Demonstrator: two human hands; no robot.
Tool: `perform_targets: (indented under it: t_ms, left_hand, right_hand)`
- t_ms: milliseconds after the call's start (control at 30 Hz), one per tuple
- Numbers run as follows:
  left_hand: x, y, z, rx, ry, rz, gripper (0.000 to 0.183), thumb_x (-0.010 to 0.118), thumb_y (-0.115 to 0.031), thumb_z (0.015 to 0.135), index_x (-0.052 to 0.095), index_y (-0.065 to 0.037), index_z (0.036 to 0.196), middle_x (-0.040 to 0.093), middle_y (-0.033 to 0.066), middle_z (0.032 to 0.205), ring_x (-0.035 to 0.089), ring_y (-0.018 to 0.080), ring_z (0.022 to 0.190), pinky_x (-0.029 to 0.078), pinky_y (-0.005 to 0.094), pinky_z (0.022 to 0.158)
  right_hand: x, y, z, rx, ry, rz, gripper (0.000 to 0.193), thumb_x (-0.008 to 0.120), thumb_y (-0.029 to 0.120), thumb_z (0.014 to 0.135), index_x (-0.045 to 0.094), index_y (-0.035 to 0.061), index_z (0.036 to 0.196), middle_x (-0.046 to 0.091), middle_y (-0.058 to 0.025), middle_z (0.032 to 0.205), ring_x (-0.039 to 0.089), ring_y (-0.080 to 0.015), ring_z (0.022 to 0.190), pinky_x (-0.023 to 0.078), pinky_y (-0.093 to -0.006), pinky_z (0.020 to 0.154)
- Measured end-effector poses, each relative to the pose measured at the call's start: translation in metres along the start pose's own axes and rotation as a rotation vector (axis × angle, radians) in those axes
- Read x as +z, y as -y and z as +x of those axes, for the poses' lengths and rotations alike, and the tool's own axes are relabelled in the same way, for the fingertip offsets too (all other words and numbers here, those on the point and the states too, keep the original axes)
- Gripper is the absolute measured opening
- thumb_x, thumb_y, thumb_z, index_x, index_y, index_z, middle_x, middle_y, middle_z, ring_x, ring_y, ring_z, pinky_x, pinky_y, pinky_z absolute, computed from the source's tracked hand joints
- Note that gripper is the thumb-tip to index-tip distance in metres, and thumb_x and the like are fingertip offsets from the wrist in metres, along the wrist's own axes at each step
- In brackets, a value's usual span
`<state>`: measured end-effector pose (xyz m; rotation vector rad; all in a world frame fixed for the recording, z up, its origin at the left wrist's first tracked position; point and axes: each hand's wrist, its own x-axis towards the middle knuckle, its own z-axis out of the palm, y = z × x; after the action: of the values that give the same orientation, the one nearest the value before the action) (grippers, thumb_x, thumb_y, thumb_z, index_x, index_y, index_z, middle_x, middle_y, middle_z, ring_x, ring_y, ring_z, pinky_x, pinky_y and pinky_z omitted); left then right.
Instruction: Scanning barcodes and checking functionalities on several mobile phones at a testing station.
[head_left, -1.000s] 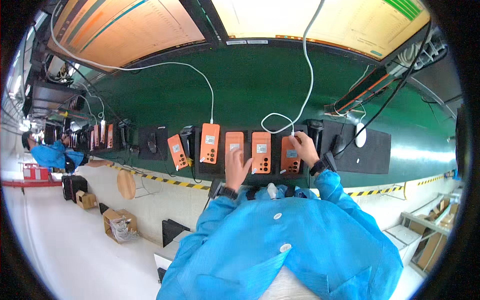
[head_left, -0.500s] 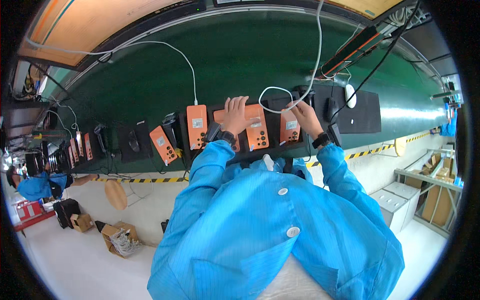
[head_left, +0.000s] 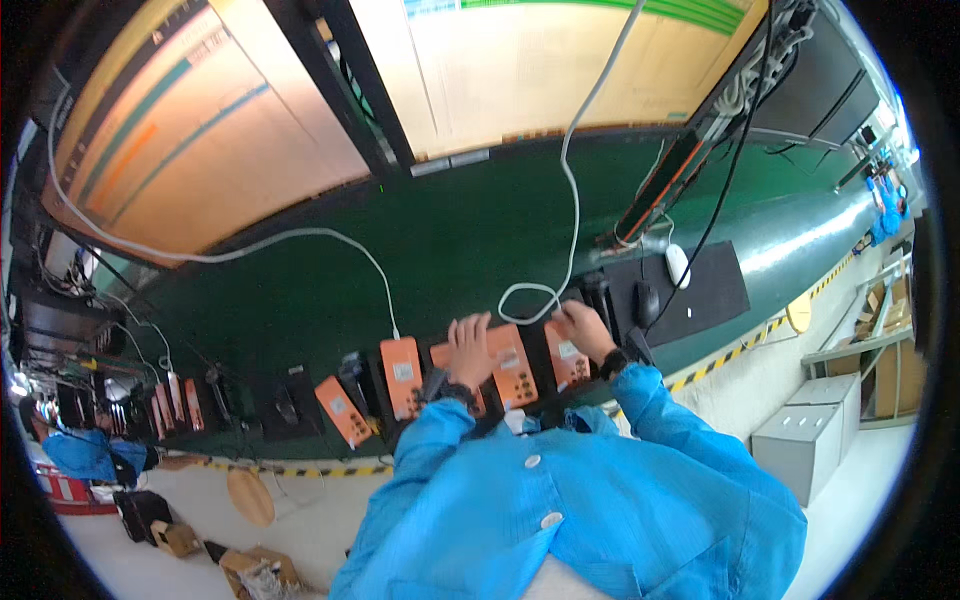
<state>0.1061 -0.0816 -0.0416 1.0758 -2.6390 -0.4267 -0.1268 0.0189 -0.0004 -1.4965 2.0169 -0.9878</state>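
Note:
A row of orange phones with dark round lenses and white labels lies along the bench's near edge. My left hand [head_left: 470, 352] rests palm down, fingers stretched, over an orange phone [head_left: 440, 355]; its thumb reaches toward the phone beside it [head_left: 513, 370]. On the right, my right hand [head_left: 587, 332] pinches the white cable [head_left: 572, 190] at the top end of another orange phone [head_left: 567, 362]; the plug is hidden by the fingers. Further left, a phone [head_left: 402, 375] has a white cable in its top end, and a tilted phone [head_left: 342, 410] lies beside it.
Two large lit screens [head_left: 560, 70] stand behind the green bench [head_left: 440, 240]. A black mat [head_left: 715, 290] at right carries a white mouse [head_left: 677, 265] and a black mouse [head_left: 646, 302]. A dark cord [head_left: 722, 190] hangs across. Grey cabinets [head_left: 800, 430] stand on the floor; another person [head_left: 85, 455] is far left.
My view has tilted up, so the screens show more and the bench sits lower. Both hands stay at the same phones; the right one still pinches the cable.

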Motion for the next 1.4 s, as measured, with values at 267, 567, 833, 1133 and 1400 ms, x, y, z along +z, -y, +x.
perform_targets:
  t_ms: [267,567,833,1133,1400]
  left_hand:
    - [-0.001,-0.002,-0.005,-0.009,0.037,-0.054,0.094,0.071,-0.058,0.066,0.035,-0.007,0.136,0.041,0.011,0.131,0.033,0.0302,0.127,0.016,0.0477,0.112]
    - [-0.001,-0.003,0.012,0.024,0.011,-0.066,0.092,0.066,-0.06,0.069,0.034,-0.007,0.136,0.039,0.0148,0.135,0.031,0.0354,0.129,0.018,0.0504,0.112]
    - [0.011,0.002,0.006,0.0,-0.006,-0.069,0.091,0.069,-0.06,0.068,0.036,-0.006,0.134,0.041,0.0118,0.128,0.031,0.03,0.127,0.012,0.0492,0.112]
    - [0.007,0.003,0.012,-0.015,0.022,-0.08,0.092,0.069,-0.061,0.068,0.035,-0.006,0.134,0.04,0.0131,0.13,0.031,0.0313,0.126,0.012,0.0495,0.112]
    - [-0.002,-0.007,0.002,-0.012,0.003,-0.057,0.09,0.067,-0.059,0.069,0.034,-0.009,0.136,0.041,0.0139,0.131,0.033,0.034,0.127,0.019,0.0487,0.111]
  right_hand:
    - [0.01,-0.012,0.01,0.077,0.064,-0.015,0.026,0.055,0.024,0.09,0.053,-0.0004,0.081,0.059,-0.0231,0.078,0.057,-0.0426,0.079,0.044,-0.048,0.066]
    - [0.048,-0.036,0.039,0.172,-0.437,-0.675,0.021,0.056,0.03,0.086,0.049,0.011,0.084,0.057,-0.0143,0.058,0.059,-0.0369,0.052,0.044,-0.0473,0.041]
    - [-0.011,-0.068,0.028,-0.143,-0.559,-0.552,0.015,0.052,0.013,0.086,0.054,-0.0012,0.084,0.055,-0.022,0.098,0.051,-0.0397,0.094,0.041,-0.0467,0.085]
    - [-0.002,-0.102,0.004,0.373,-0.277,-0.077,0.043,0.066,0.015,0.078,0.036,-0.0013,0.104,0.052,-0.0307,0.097,0.051,-0.0484,0.097,0.043,-0.0457,0.083]
    - [-0.034,-0.077,-0.022,0.41,-0.315,0.014,0.044,0.066,0.015,0.076,0.035,0.0019,0.104,0.061,-0.0224,0.081,0.064,-0.0381,0.077,0.049,-0.0435,0.065]
